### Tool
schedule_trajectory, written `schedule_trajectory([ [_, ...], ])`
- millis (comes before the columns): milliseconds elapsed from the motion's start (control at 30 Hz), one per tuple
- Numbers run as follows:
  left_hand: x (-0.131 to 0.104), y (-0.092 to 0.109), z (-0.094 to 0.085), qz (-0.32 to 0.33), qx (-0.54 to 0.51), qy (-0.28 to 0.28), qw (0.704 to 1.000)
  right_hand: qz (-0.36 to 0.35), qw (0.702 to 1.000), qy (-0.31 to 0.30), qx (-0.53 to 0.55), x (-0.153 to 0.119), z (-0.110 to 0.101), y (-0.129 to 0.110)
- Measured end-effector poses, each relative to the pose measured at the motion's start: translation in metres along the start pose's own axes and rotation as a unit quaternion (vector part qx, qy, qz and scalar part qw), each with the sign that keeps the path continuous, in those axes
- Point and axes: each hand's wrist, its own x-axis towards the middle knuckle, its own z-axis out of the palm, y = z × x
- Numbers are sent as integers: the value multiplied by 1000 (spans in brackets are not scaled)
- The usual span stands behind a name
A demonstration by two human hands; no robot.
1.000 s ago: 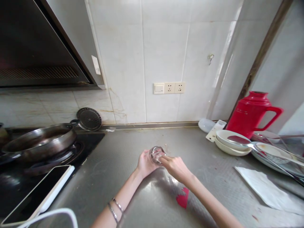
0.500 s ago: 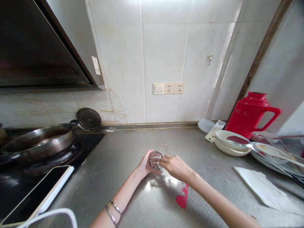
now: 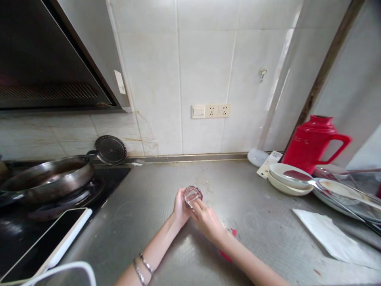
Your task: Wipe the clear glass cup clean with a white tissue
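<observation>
- Change: right hand [image 3: 208,224] has swung from the right side of the small clear cup [image 3: 188,195] round to its near side; hands now bunched closer.
- Cup sits a bit further left than a second ago, mouth still facing up toward the camera.
- Meaning: both hands remain busy at the one cup; only the right hand's angle of approach differs.
- Left hand [image 3: 179,207] curls around the cup's left side, narrow grip holding it.
- Right fingertips at the near rim, seemingly reaching in; can't tell if they pinch anything.
- Cup location: over the middle of the counter [image 3: 149,190]; contact underneath hidden.
- Right forearm now covers more of the red patch [image 3: 233,232].
- Cup: round, see-through, shiny, looks like glass or plastic.
- Counter: grey metal, fine textured pattern, glossy highlights.
- Left wrist: two thin silvery bangles [image 3: 138,271].
- Right side: flat, creased white paper [image 3: 330,236]; smooth red flask [image 3: 311,145], curved handle.
</observation>
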Motion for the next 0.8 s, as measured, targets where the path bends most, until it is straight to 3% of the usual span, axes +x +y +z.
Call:
schedule_trajectory([
  [133,0,0,-2,18,-1,-16,1000,-53,998,-6,-28,8,-2,11],
  [300,5,10,-7,-22,12,-41,999,-97,991,-39,-86,10,-21,28],
  [467,12,20,-11,-74,102,24,992,-168,974,-86,-125,5,-32,39],
  [633,9,23,-11,-171,220,66,958,-194,967,-104,-131,3,-32,42],
  [700,7,22,-8,-168,235,70,955,-184,969,-103,-129,3,-34,44],
  [800,6,18,-4,-111,210,73,969,-154,975,-97,-128,5,-37,48],
])
